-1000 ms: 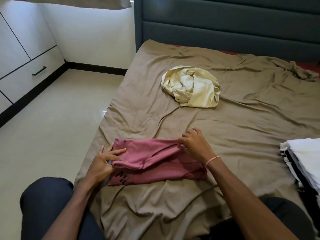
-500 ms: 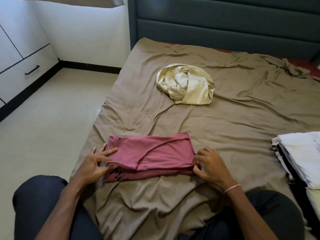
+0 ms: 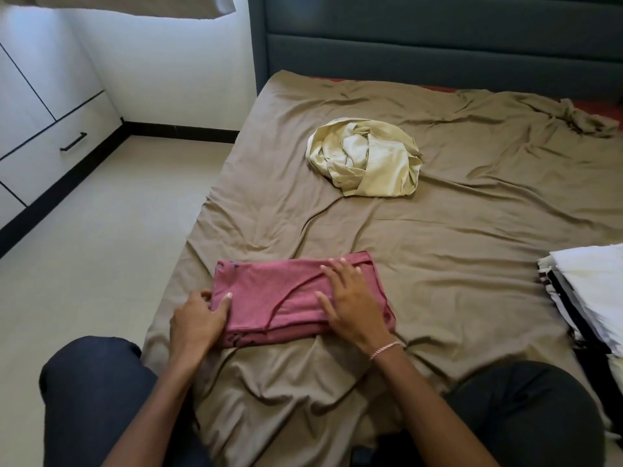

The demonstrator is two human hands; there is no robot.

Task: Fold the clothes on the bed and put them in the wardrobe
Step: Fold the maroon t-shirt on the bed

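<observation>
A pink shirt (image 3: 269, 294), folded into a flat rectangle, lies on the brown bed sheet (image 3: 455, 247) near the bed's front left edge. My left hand (image 3: 199, 315) grips the shirt's left end, thumb on top and fingers tucked under the fabric. My right hand (image 3: 354, 298) lies flat on the right half of the shirt with fingers spread straight, pressing it down. Farther back in the middle of the bed sits a crumpled pale yellow garment (image 3: 367, 156), unfolded.
A stack of folded white and dark clothes (image 3: 586, 305) sits at the bed's right edge. White wardrobe doors and a drawer with a black handle (image 3: 72, 142) stand at the left across the tiled floor (image 3: 101, 247). A dark headboard (image 3: 438, 38) backs the bed. My knees frame the foreground.
My right hand moved from the shirt's right edge onto its top and now presses flat. My left hand shifted from lying open on the left end to gripping it.
</observation>
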